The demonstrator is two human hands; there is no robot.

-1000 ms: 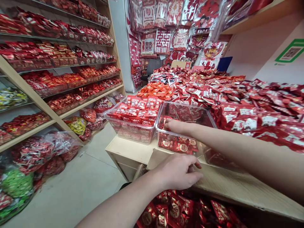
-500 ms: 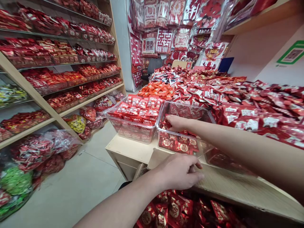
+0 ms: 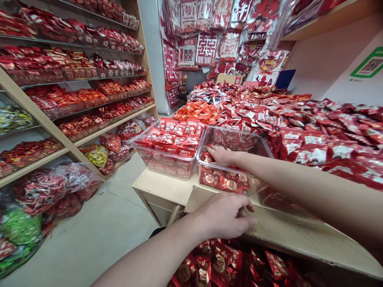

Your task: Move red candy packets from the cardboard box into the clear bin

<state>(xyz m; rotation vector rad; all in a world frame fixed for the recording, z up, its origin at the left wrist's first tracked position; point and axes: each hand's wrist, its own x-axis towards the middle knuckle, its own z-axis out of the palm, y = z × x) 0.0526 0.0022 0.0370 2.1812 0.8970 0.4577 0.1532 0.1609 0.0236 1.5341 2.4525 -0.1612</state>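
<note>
A clear plastic bin (image 3: 265,148) stands on the wooden table, with red packets (image 3: 230,184) in its near left part. My right hand (image 3: 220,155) reaches inside, its fingers spread over the packets at the left wall, with nothing visibly gripped. Beside it on the left stands another clear bin (image 3: 167,159), filled with neat rows of red packets. My left hand (image 3: 229,215) hovers at the table's front edge with its fingers loosely bent and apart, holding nothing. Below it, more red packets (image 3: 220,261) lie in an open box.
A large heap of red and orange packets (image 3: 254,107) covers the table behind the bins. Shelves (image 3: 113,129) of packets line the left side, with filled plastic bags (image 3: 44,191) on the floor. A wooden shelf (image 3: 329,24) juts out at upper right.
My right hand's fingers have straightened and spread at the bin's left wall. My left hand has hardly moved.
</note>
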